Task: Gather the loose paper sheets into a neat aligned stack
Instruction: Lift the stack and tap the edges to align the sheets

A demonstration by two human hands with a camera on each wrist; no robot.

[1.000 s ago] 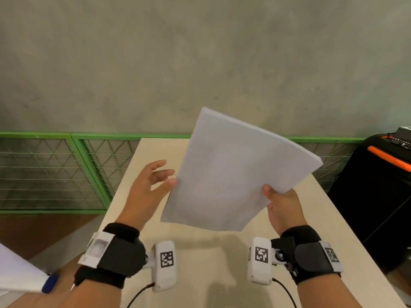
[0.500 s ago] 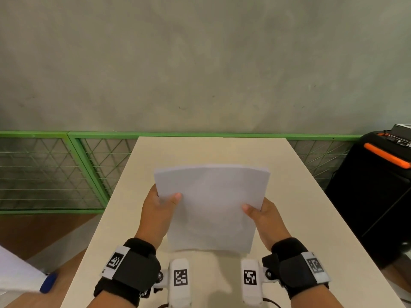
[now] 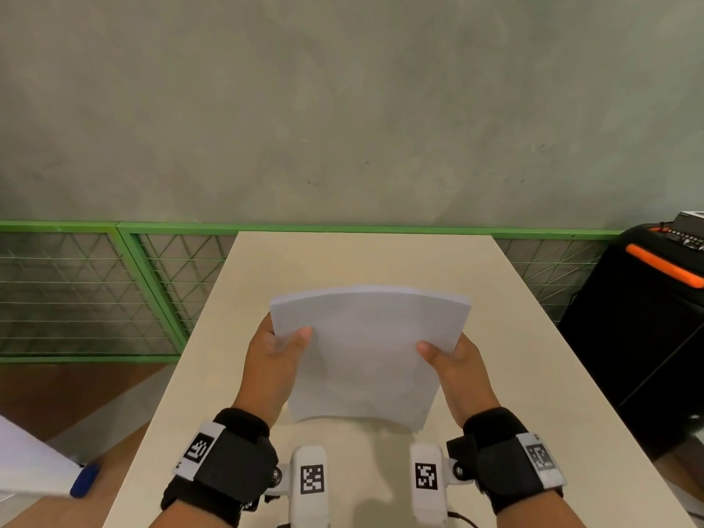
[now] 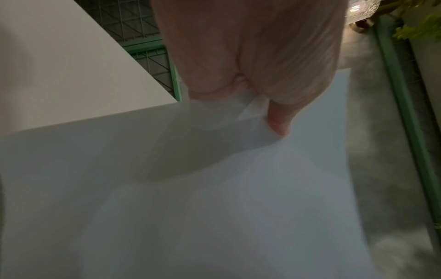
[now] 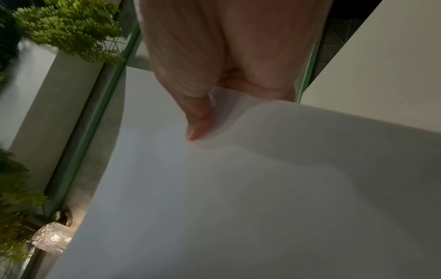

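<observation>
A stack of white paper sheets [image 3: 367, 352] is held upright and slightly bowed over the beige table [image 3: 533, 375], its lower edge down near the tabletop. My left hand [image 3: 282, 350] grips the stack's left edge, thumb on the front face and fingers hidden behind. My right hand [image 3: 444, 356] grips the right edge the same way. In the left wrist view the paper sheets [image 4: 214, 198] fill the frame under the thumb of my left hand [image 4: 276, 122]. In the right wrist view the paper sheets [image 5: 238, 188] lie under the thumb of my right hand [image 5: 198, 124].
A green mesh railing [image 3: 114, 291] runs behind and left of the table. A black case with an orange handle [image 3: 655, 337] stands at the right. At the lower left a white sheet edge [image 3: 26, 466] and a blue object [image 3: 84, 479] show beside the table.
The stack was tilted and held by my right hand alone, the left hand open beside it. Both hands now hold it square by its sides, lower over the table.
</observation>
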